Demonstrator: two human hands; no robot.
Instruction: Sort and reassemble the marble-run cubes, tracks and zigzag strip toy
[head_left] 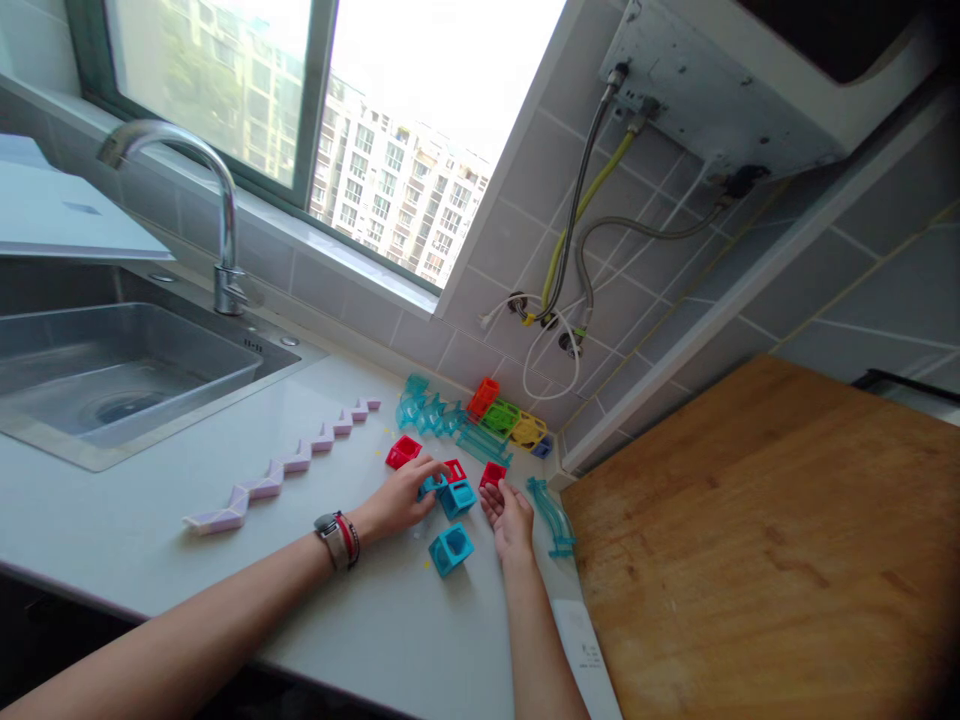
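Note:
My left hand (411, 492) reaches in from the left, its thumb and fingers curved around a blue hollow toy block (430, 486). Against that block stand another blue block (458, 498) and a red one (454, 470). To the right, my right hand (511, 518) has its thumb and fingers on a red hollow block (492, 474), palm turned partly up. One more red block (403, 451) lies just beyond my left hand. Nearer to me on the counter sits a separate blue block (451, 549) with a round opening.
Clear teal track pieces (429, 412) and stacked orange, green and yellow blocks (504, 416) line the wall. A curved teal track (552, 517) lies beside a wooden board (765, 540). A zigzag row of lilac pieces (266, 484) crosses the white counter toward the sink (90, 455).

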